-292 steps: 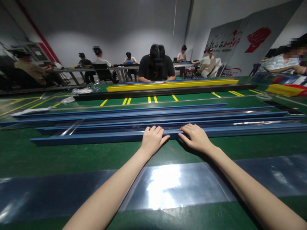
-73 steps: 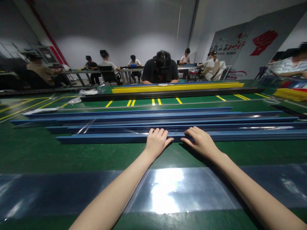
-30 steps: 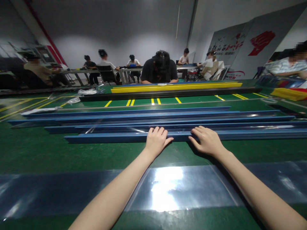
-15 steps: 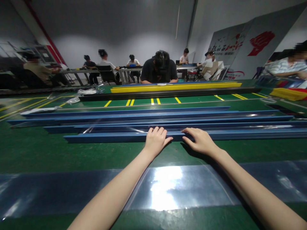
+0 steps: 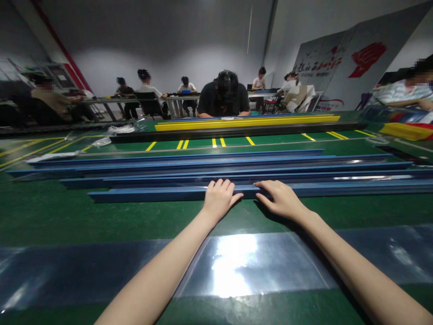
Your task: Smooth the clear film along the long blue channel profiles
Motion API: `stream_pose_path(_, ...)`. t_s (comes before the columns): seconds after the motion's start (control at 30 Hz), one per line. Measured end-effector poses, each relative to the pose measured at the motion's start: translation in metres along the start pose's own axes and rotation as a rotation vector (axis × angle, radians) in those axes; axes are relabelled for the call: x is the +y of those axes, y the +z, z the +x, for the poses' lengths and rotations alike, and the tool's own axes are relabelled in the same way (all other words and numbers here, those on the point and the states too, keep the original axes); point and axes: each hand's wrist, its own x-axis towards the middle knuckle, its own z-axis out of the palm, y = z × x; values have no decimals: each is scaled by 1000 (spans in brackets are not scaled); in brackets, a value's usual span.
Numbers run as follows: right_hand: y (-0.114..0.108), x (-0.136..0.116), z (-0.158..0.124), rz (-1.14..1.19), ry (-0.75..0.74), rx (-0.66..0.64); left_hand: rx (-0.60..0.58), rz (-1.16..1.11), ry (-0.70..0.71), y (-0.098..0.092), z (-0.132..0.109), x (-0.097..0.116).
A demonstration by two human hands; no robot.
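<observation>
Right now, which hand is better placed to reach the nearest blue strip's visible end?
Probably left. The left hand rests on the nearest blue strip closer to that end; the right hand sits beyond it, where the strip runs out of view.

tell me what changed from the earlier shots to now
The nearest blue strip slid right along the table; its left end now sits past its neighbour's. Left hand and right hand stay flat on it, nothing let go. Other blue strips and clear film unchanged.

Blue strips (image 5: 152, 195) lie on a green table (image 5: 67, 216) with yellow lines (image 5: 182, 144).
</observation>
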Motion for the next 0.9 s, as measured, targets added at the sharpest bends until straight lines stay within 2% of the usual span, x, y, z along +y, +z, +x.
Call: stream_pose_path(0.9, 2, 1, -1, -41, 0, 15, -13, -2, -6, -1, -1, 0)
